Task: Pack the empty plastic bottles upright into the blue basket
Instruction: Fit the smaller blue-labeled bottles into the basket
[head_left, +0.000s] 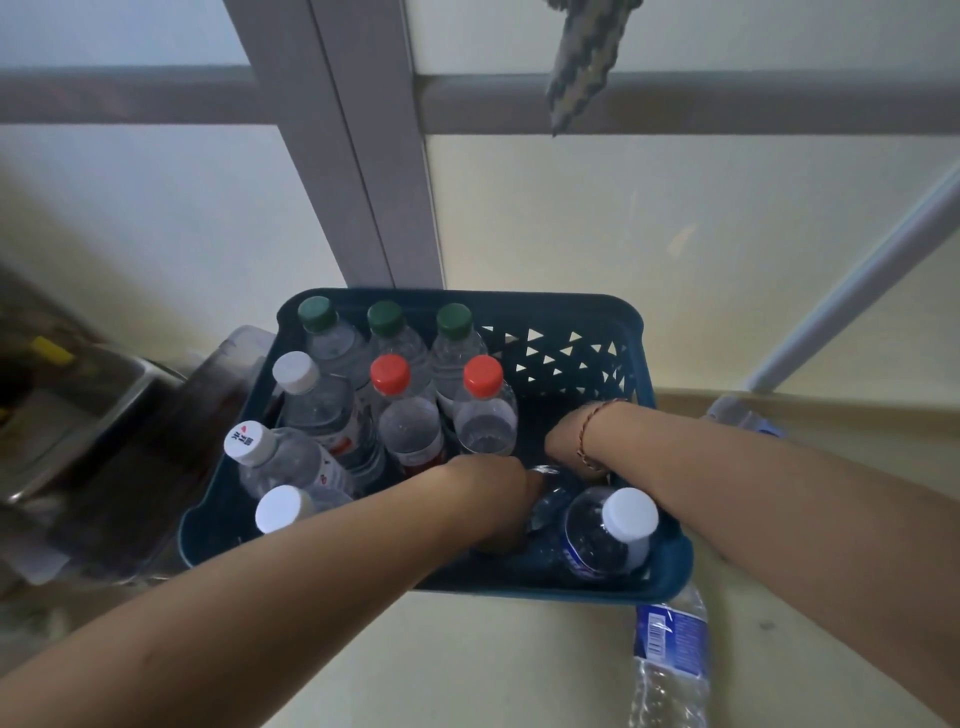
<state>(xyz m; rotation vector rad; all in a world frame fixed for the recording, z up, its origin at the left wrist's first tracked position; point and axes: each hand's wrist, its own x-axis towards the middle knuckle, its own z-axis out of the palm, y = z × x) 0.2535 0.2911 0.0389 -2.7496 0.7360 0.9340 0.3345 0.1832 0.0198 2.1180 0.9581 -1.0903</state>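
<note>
Blue plastic lattice basket (582, 312) holding upright capped bottles; left hand (498, 493) and right hand (566, 441) reaching inside it, gripping clear crumpled bottle (550, 499); grip width untellable.

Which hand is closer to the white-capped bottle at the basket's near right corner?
Right. The right hand is down in the basket just behind the white-capped bottle; the left hand is further over to its left.

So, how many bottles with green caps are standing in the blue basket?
3, all in the back row of the blue basket: left, middle, right. The arms might hide more nearer the camera.
</note>
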